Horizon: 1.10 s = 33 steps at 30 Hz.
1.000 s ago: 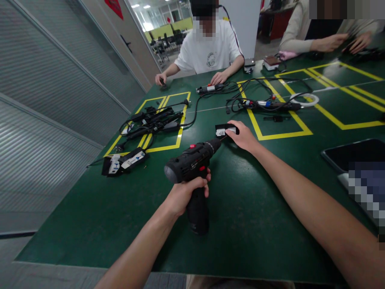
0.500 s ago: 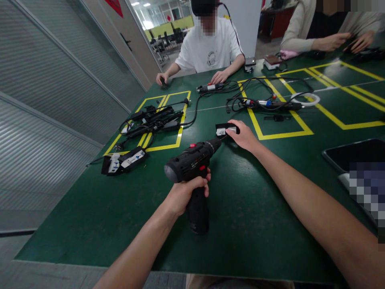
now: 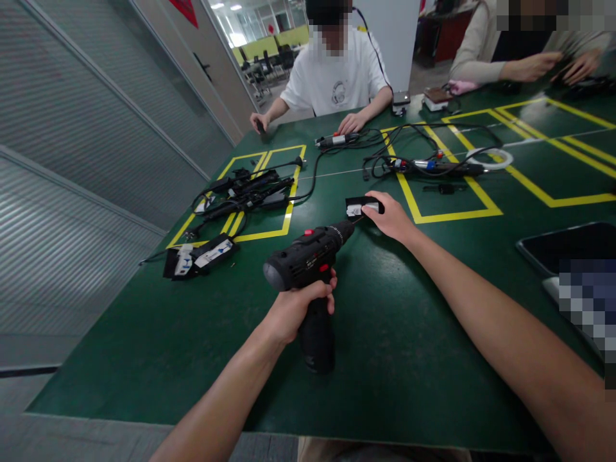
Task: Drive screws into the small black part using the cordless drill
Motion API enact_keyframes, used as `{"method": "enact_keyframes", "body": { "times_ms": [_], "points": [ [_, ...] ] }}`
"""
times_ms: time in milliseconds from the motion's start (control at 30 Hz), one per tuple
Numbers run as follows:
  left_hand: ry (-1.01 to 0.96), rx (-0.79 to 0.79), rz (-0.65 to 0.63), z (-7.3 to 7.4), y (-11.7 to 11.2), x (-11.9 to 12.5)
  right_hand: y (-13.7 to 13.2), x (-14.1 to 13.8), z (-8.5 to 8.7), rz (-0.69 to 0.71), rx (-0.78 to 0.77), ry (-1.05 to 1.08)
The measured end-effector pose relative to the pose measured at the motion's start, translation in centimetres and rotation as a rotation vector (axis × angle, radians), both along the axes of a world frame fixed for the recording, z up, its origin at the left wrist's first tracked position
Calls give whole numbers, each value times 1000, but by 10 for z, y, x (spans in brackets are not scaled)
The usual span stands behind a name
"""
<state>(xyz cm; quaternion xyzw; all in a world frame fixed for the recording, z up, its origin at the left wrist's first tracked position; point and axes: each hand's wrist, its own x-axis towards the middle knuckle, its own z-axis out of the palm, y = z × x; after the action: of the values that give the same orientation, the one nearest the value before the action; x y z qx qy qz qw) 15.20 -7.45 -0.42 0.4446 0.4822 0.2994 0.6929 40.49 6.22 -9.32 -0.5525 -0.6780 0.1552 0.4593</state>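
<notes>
Head view: I see the left hand (image 3: pixel 294 311) gripping a drill (image 3: pixel 305 262), bit (image 3: pixel 358 220) at a box (image 3: pixel 355 208) the right hand (image 3: pixel 391 217) grasps; work seems under way, unfinished.

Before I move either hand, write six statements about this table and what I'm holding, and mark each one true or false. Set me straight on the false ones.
1. Your left hand grips the drill. True.
2. The drill points away from the small black box. False: it points toward the box.
3. Your right hand holds the small black box. True.
4. The small black box is bigger than the drill. False: it is clearly smaller.
5. The person across from you wears a white shirt. True.
6. The table has a red top. False: the top is green, with yellow lines on it.
</notes>
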Motion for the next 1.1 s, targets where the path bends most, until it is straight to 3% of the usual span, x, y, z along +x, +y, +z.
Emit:
{"method": "enact_keyframes", "body": {
  "times_ms": [1100],
  "points": [
    [-9, 47, 2, -4, 1, 1, 0, 2, 2, 10, -15, 2]
  ]
}}
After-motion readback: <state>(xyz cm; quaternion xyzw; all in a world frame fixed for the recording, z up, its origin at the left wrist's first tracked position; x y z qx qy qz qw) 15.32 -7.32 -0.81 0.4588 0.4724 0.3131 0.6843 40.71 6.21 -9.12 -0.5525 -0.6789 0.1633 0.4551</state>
